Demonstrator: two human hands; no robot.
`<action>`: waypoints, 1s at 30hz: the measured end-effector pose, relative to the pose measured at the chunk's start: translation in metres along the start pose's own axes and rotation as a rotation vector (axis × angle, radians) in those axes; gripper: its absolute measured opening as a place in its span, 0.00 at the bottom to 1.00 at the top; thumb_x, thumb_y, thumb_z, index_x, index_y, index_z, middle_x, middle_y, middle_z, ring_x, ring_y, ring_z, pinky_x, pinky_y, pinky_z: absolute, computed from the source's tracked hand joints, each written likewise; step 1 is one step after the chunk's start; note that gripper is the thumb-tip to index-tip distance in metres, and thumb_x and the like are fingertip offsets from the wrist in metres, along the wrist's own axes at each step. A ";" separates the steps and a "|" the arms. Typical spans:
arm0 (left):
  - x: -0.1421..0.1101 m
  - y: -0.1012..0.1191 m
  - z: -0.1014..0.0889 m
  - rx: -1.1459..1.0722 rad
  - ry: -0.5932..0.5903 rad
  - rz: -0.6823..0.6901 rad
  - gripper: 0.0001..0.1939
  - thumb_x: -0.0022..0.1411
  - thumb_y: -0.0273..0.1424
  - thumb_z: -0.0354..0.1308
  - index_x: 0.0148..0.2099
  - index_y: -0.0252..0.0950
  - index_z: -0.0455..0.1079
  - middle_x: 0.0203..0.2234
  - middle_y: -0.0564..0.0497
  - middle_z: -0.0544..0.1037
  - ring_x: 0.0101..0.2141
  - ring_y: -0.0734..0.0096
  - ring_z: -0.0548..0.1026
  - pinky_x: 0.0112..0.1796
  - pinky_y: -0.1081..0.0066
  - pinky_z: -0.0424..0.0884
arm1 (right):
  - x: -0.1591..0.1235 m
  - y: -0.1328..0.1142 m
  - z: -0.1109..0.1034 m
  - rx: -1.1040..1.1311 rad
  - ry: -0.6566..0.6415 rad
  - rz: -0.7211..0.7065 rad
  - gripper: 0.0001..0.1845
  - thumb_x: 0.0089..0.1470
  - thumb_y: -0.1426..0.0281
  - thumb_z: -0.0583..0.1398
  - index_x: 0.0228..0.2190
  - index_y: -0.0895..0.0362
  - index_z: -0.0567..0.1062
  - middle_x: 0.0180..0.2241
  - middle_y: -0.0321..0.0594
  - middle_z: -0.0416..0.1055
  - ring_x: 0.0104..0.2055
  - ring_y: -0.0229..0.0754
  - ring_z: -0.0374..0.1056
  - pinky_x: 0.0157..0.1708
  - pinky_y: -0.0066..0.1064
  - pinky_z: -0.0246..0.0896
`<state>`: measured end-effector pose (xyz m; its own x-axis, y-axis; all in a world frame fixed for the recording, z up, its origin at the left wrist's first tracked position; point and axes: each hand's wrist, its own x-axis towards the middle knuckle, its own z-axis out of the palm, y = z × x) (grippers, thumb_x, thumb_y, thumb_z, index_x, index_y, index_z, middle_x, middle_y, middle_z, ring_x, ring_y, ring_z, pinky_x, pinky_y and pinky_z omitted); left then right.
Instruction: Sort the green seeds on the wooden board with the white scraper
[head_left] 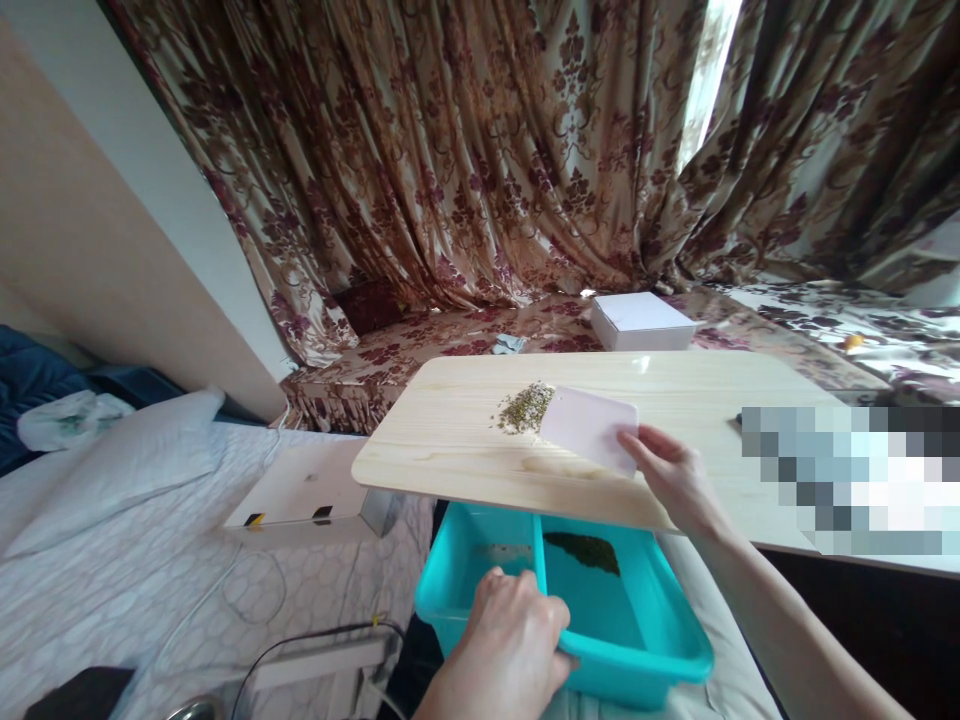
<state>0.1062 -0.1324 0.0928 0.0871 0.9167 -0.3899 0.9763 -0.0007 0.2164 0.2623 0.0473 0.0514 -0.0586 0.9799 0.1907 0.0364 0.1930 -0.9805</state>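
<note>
My right hand (pixel 671 470) holds a flat white scraper (pixel 592 425) by its right end, low over the wooden tabletop (pixel 442 400). The scraper's left edge meets a pile of small green and pale grains, perhaps beans (pixel 525 408). Below the table's front edge is a turquoise bin (pixel 679 610) with a divider. Its right compartment has a dark green heap (pixel 589 550), while a few pale bits show in the left one. My left hand (pixel 514 635) is closed over the bin's near rim beside the divider; part of its grip is hidden.
A white box (pixel 645 318) stands behind the table, and another pale box (pixel 307 490) lies on the bed to the left. Cables (pixel 315 635) run along the lower left. A blurred-out object (pixel 847 480) covers the table's right end.
</note>
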 end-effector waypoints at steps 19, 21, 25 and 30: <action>0.001 -0.005 0.003 -0.018 -0.011 -0.011 0.10 0.60 0.36 0.56 0.38 0.36 0.74 0.38 0.46 0.74 0.44 0.56 0.70 0.49 0.59 0.62 | 0.013 0.008 -0.009 -0.101 0.148 -0.019 0.13 0.42 0.63 0.61 0.28 0.59 0.79 0.26 0.40 0.77 0.25 0.39 0.68 0.23 0.26 0.60; 0.002 -0.006 0.006 -0.019 0.003 -0.004 0.10 0.59 0.37 0.56 0.37 0.37 0.74 0.37 0.47 0.74 0.44 0.57 0.70 0.48 0.59 0.62 | 0.016 0.010 -0.007 -0.080 0.137 -0.033 0.13 0.42 0.63 0.61 0.28 0.59 0.79 0.26 0.39 0.77 0.26 0.39 0.69 0.24 0.26 0.61; 0.003 -0.007 0.008 -0.025 0.011 -0.002 0.10 0.59 0.37 0.56 0.37 0.37 0.74 0.37 0.47 0.74 0.43 0.57 0.70 0.48 0.59 0.63 | 0.020 0.012 -0.001 -0.047 0.066 -0.038 0.14 0.43 0.62 0.61 0.29 0.59 0.79 0.25 0.39 0.76 0.24 0.38 0.68 0.22 0.26 0.60; 0.002 -0.008 0.008 -0.032 0.011 -0.005 0.10 0.59 0.37 0.56 0.37 0.37 0.74 0.37 0.47 0.74 0.43 0.57 0.70 0.48 0.59 0.62 | 0.019 0.010 0.002 -0.040 0.027 -0.027 0.14 0.43 0.62 0.62 0.29 0.59 0.79 0.27 0.40 0.77 0.25 0.38 0.68 0.23 0.25 0.60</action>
<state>0.1000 -0.1335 0.0829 0.0798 0.9210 -0.3812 0.9698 0.0167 0.2433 0.2599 0.0675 0.0454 -0.0333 0.9752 0.2186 0.0754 0.2206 -0.9725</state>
